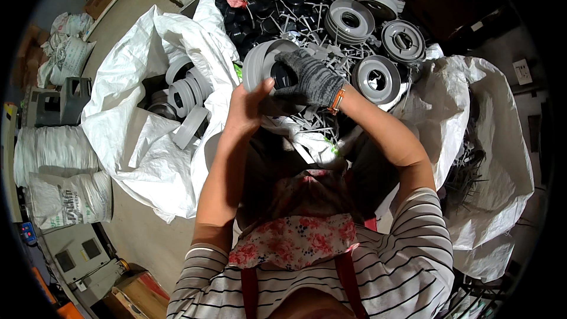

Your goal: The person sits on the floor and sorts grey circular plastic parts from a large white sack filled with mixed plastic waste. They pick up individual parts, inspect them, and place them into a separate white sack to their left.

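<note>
My bare left hand grips a grey round plastic part from below and its left side. The part looks like a short ribbed ring, tilted so that its open side faces right. My right hand, in a grey knitted glove with an orange band at the wrist, is curled at that open side, its fingers over the rim. Something dark shows between the gloved fingers; whether it is a black piece or the hollow of the part, I cannot tell. Just beyond both hands lies a heap of thin grey plastic sprue sticks.
To the left, a white woven sack holds several grey ring parts. More grey rings lie at the far right, beside black plastic parts. Another white sack at the right contains dark sticks. Filled bags stand farther left.
</note>
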The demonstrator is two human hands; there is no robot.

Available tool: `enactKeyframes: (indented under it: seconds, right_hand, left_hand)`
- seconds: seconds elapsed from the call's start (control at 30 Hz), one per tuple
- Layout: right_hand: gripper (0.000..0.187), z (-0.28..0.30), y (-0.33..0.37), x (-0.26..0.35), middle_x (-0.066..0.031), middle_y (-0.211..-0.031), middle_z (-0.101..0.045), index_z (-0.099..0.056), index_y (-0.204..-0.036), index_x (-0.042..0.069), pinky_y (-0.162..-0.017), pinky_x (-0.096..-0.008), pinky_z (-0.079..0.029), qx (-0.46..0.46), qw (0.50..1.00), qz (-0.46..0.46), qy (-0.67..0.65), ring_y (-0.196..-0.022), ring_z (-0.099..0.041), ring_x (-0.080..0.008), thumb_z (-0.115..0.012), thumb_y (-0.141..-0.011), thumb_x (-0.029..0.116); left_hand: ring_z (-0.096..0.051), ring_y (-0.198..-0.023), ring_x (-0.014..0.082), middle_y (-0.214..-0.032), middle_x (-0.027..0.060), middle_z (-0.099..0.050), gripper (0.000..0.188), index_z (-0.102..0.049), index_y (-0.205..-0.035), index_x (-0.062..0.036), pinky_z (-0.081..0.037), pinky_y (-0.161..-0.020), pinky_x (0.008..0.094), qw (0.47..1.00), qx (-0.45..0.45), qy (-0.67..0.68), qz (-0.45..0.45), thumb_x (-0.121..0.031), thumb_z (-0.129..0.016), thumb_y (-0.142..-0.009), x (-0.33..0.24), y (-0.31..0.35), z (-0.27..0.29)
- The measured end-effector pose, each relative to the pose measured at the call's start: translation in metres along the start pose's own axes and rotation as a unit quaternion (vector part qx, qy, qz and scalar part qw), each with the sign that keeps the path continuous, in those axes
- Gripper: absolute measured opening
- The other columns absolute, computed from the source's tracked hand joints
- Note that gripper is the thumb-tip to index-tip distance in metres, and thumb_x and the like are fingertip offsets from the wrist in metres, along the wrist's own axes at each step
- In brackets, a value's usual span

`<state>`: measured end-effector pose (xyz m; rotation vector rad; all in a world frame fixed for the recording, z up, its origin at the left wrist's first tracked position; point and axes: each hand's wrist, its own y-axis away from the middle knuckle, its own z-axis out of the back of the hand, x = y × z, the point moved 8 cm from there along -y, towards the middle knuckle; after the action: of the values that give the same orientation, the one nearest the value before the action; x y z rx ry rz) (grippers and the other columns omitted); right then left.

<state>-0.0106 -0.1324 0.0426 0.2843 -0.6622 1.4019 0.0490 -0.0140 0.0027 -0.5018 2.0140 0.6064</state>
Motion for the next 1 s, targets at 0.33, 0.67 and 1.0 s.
enactKeyframes:
  seconds: [0.33, 0.67, 1.0]
  right_hand:
    - [0.066, -0.015, 0.008, -0.026, -0.0181, -0.094, -0.061, -0.053, -0.115, 0.002, -0.081, -0.0375, -0.046, 0.012, 0.979, -0.104, -0.173, -0.087, -0.057, -0.0282, -0.063, -0.073, 0.052]
    - [0.052, -0.055, 0.011, -0.051, -0.0098, -0.089, -0.064, -0.055, -0.108, 0.002, -0.067, -0.0351, -0.05, 0.072, 0.798, -0.312, -0.51, -0.074, -0.061, -0.019, -0.069, -0.077, 0.041]
    - [0.02, 0.054, -0.035, -0.226, -0.021, -0.087, -0.065, -0.069, -0.082, 0.005, -0.073, -0.0446, -0.05, -0.104, 0.924, -0.128, 0.344, -0.084, -0.063, -0.0363, -0.057, -0.07, 0.016]
  left_hand:
    - [-0.056, -0.079, 0.0127, -0.094, 0.0044, -0.06, 0.032, -0.057, -0.106, 0.0004, -0.046, -0.071, 0.0259, 0.999, -0.037, -0.024, 0.002, -0.016, -0.067, -0.08, 0.006, 0.0, 0.0]
    - [-0.06, -0.086, 0.019, -0.099, 0.0113, -0.062, 0.046, -0.053, -0.113, 0.005, -0.046, -0.083, 0.0295, 0.901, -0.118, -0.404, -0.108, -0.018, -0.071, -0.077, -0.035, 0.011, -0.005]
    - [-0.031, -0.131, 0.0302, -0.144, 0.0251, -0.025, 0.085, -0.017, -0.142, 0.0061, -0.025, -0.107, 0.0358, 0.848, -0.327, -0.344, -0.238, -0.023, -0.069, -0.081, -0.066, 0.024, 0.048]
